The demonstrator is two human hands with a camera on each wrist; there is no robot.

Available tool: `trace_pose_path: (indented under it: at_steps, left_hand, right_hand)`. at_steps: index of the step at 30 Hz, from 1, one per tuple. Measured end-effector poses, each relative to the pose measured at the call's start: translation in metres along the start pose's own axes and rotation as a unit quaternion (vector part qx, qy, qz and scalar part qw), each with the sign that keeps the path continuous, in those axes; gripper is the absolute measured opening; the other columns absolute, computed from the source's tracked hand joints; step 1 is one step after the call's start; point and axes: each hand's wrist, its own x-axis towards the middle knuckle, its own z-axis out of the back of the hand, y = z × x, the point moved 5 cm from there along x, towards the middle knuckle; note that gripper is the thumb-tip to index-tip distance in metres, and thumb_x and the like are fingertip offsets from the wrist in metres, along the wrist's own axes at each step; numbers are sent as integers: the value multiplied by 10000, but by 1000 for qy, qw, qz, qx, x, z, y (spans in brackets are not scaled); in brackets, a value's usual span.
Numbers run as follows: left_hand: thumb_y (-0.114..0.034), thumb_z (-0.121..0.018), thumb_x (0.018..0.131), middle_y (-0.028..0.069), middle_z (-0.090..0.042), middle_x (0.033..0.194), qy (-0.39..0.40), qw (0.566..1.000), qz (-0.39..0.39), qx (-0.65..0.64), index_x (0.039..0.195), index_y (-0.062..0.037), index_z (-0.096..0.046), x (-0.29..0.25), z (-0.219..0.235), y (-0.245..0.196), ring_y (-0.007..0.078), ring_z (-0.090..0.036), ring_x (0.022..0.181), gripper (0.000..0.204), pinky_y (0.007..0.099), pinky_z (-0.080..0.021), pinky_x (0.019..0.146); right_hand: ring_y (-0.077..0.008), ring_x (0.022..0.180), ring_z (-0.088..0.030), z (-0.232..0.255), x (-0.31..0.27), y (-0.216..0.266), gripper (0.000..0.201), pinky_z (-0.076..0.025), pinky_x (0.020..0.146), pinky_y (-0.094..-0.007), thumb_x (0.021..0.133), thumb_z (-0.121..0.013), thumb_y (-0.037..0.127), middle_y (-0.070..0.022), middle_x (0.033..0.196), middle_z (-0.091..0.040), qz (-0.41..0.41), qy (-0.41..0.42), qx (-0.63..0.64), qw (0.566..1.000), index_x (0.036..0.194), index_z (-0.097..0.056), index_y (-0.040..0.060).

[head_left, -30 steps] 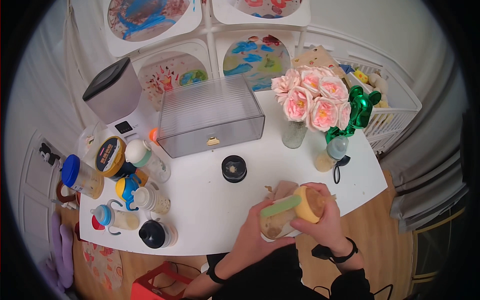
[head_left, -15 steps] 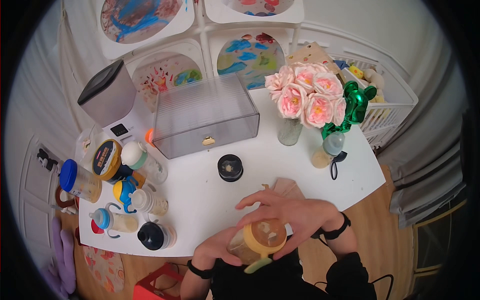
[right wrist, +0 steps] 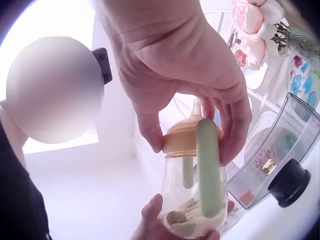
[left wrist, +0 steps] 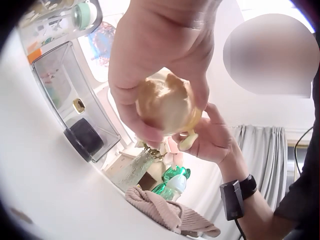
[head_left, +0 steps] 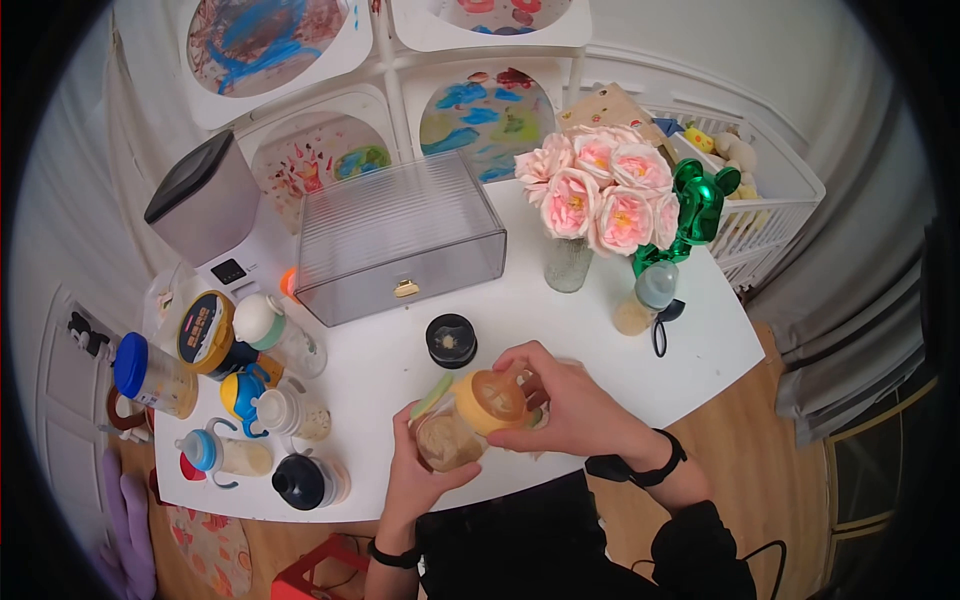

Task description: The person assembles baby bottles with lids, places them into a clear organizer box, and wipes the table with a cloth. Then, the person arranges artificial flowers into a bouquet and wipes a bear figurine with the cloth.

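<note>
Both hands work one sippy cup (head_left: 455, 425) above the worktop (head_left: 560, 330) edge: the left hand (head_left: 420, 470) cradles its base, the right hand (head_left: 560, 405) clasps the orange lid (head_left: 493, 400), apparently not yet off.

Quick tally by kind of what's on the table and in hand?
Bottles and cups: 8, counting the held bottle in left hand and right hand
Black lids: 1
Drawer boxes: 1
Flower vases: 1
Total: 11
</note>
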Motion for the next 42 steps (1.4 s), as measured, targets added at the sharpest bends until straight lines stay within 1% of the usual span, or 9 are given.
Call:
trace_pose_path:
  at_steps: [4,9,15,17,20,25,32,35,42]
  left_hand:
    - [-267,-715,864,161,-546,1224,158,906,102,-380,1349,-70,-356,-1,-3,12,304,-646,997,636,406,-552,789]
    - [-315,-590,948,167,-541,1226,140,896,141,-398,1375,-96,-295,3,3,35,301,-657,957,563,386,-556,742]
    - [-172,-678,893,149,-503,1264,19,979,20,-201,1367,-98,-278,1,2,4,278,-598,1099,625,393,-542,871]
    - [-136,-713,865,142,-491,1275,28,992,-50,-112,1364,-94,-273,-1,1,0,268,-575,1140,667,395,-529,919]
    - [-107,-770,810,143,-478,1303,19,992,-59,-108,1372,-96,-280,-1,0,3,239,-543,1190,745,404,-499,976]
    - [-301,-618,954,117,-464,1370,109,930,107,-334,1433,-99,-282,3,-6,31,230,-537,1204,619,386,-510,940]
    - [-618,-229,1010,128,-630,1105,174,876,239,-382,1320,-76,-486,4,-22,30,202,-623,844,675,283,-447,584]
    - [-653,-202,995,163,-640,991,286,789,285,-463,1260,-60,-525,4,-22,33,187,-578,660,725,233,-362,447]
    - [-689,-234,970,222,-606,776,241,801,375,-399,1225,-58,-550,5,-12,53,111,-367,402,751,167,-233,339]
  right_hand:
    - [-233,970,-646,10,-2,15,797,-534,827,-314,752,-816,235,-99,1237,-583,130,23,13,991,1372,-351,50]
    - [-206,1077,-602,7,1,12,769,-520,871,-315,780,-766,157,-94,1298,-562,193,32,45,980,1398,-321,52]
    - [-217,973,-647,12,4,-10,720,-528,824,-338,825,-775,343,-153,1263,-585,-59,-56,265,961,1359,-409,27]
    - [-237,945,-673,8,1,4,777,-527,805,-326,774,-800,485,-172,1217,-610,-66,-28,21,997,1312,-466,34]
    - [-209,982,-645,9,2,10,750,-534,822,-316,741,-863,282,-146,1236,-584,-90,-23,13,996,1328,-448,69]
    - [-300,1013,-675,10,2,19,851,-528,859,-352,682,-857,376,-130,1232,-617,41,-23,-38,998,1354,-396,133]
    - [-298,1138,-614,9,14,42,836,-496,953,-370,673,-842,178,-126,1254,-595,150,68,-48,985,1366,-383,90]
    - [-286,1186,-593,8,16,53,843,-486,987,-378,661,-839,136,-107,1278,-588,186,118,-66,973,1371,-388,89]
    - [-266,1202,-582,2,26,63,768,-481,999,-371,647,-841,115,-81,1282,-589,209,182,-79,958,1322,-476,90]
